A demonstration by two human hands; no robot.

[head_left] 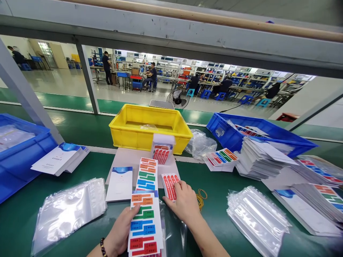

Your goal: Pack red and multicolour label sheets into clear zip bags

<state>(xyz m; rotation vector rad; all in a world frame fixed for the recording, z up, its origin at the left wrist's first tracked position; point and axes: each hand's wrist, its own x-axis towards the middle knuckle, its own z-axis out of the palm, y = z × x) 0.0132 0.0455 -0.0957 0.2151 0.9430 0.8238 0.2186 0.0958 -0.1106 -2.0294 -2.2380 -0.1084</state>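
Observation:
My left hand (121, 228) is closed on a colored label sheet (144, 228), its thumb pressing on the orange, green, blue and red labels. Other papers show beneath that sheet. My right hand (185, 200) pinches a small red label sheet (168, 184) between thumb and fingers. Just beyond the held sheet lies a second colored label sheet (147, 174). To its left is a white booklet (119, 184) with a blue top. Behind, an upright stack of red label sheets (161, 155) stands against the yellow bin. A clear plastic bag (175, 232) lies below my hands.
A yellow bin (144, 137) is in front, with blue bins (24, 150) on the left and at right. Clear bags (69, 210) lie at both sides. Booklets (59, 159) sit at left, paper stacks (261, 160) at right. Yellow rubber bands (200, 198) lie by my right hand.

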